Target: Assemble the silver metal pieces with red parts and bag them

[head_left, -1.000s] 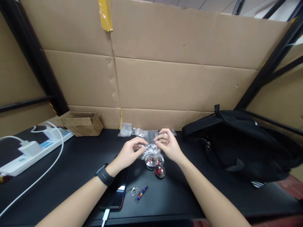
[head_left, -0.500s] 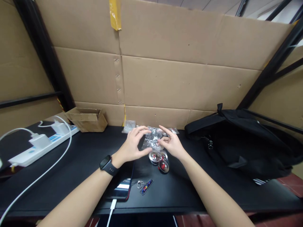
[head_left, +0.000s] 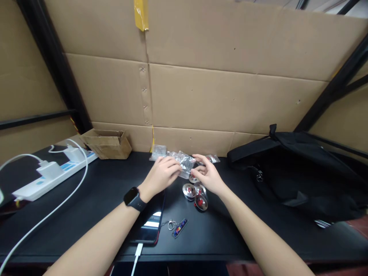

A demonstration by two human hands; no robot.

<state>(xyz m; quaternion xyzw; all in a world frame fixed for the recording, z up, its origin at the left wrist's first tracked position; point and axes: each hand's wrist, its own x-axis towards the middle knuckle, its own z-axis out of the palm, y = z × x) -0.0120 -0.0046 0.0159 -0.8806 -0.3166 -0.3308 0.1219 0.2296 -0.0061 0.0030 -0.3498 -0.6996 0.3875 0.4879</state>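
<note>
My left hand [head_left: 163, 173], with a dark watch [head_left: 133, 198] on its wrist, has its fingers closed on the left part of a crinkled clear plastic bag [head_left: 185, 161]. At the bag's right edge is my right hand [head_left: 207, 174], its thumb and a bent finger pinched on the plastic and its index finger stretched along the top. What the bag contains, if anything, I cannot make out. Just below the hands lie several shiny round metal discs [head_left: 189, 190] with red middles, like small finger cymbals. One of them sits partly under the bag and right hand.
A phone [head_left: 148, 226] with a white cable and a keychain [head_left: 179, 229] lie in front. At the left are a white power strip [head_left: 31, 191] and a small cardboard box [head_left: 115, 147]. A black backpack [head_left: 299, 172] fills the right. More small clear packets [head_left: 159, 151] lie by the cardboard wall.
My left hand's fingers, spread apart before, have closed onto the plastic bag. The bag has shifted slightly, baring another metal disc below it. The view has turned a little.
</note>
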